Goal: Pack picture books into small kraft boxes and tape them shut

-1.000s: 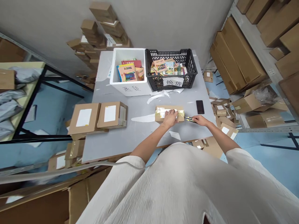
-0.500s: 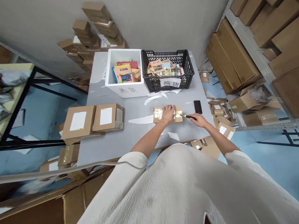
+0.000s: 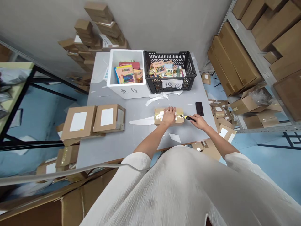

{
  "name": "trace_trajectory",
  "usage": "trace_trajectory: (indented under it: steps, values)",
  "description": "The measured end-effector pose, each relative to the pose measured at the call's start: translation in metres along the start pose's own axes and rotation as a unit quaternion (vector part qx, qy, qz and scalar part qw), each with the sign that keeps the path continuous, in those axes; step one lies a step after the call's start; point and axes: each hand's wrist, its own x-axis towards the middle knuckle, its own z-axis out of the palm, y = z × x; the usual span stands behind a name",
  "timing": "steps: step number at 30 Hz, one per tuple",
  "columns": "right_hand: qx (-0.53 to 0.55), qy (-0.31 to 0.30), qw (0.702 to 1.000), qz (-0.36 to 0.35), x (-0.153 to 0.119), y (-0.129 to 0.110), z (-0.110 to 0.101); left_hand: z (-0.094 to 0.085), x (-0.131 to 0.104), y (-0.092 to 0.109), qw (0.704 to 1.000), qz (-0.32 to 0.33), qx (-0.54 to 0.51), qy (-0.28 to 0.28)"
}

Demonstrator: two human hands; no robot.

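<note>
A small taped cardboard box (image 3: 158, 121) lies on the grey table (image 3: 138, 138). Across its top rests my left hand (image 3: 169, 115), fingers flat and slightly apart, pressing on the box. My right hand (image 3: 198, 121) is closed around a black and yellow utility knife (image 3: 188, 118). The knife's front end meets the shiny tape at the box's right end; how deep the blade sits I cannot tell. A black phone (image 3: 199, 108) lies on the table just beyond my right hand.
At the back stand a white foam box (image 3: 127, 91) and a black plastic crate (image 3: 169, 87), both with books inside. Two labelled cartons (image 3: 78, 122) sit at the left. Paper scraps (image 3: 174, 137) lie about. Shelves with boxes (image 3: 261, 78) rise on the right.
The knife has moved a little to the left, its front end now over the box's right part. My left hand stays on the box.
</note>
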Motion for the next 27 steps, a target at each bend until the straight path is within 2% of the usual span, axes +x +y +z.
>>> trace_trajectory:
  steps: [8, 12, 15, 19, 23, 27]
  values:
    - [-0.013, 0.021, 0.999, 0.038, 0.003, -0.009, 0.012, 0.011, -0.009, 0.004, 0.997, -0.019, -0.059, 0.053]
    - [-0.021, 0.031, 0.999, 0.039, -0.002, 0.001, 0.008, 0.01, -0.014, 0.007, 0.995, -0.031, -0.073, 0.056]
    - [-0.012, 0.049, 0.996, 0.072, -0.006, 0.012, 0.003, 0.009, -0.018, 0.009, 0.994, -0.033, -0.086, 0.054]
    - [-0.009, 0.027, 0.997, 0.075, -0.008, 0.022, 0.0, 0.009, -0.019, 0.01, 0.994, -0.031, -0.089, 0.049]
    - [0.02, 0.046, 0.994, 0.099, -0.005, 0.023, 0.008, 0.008, -0.022, 0.004, 0.995, -0.026, -0.088, 0.032]
    - [0.049, 0.055, 0.99, 0.117, -0.004, 0.028, 0.022, 0.002, -0.039, -0.013, 0.996, -0.012, -0.085, 0.027]
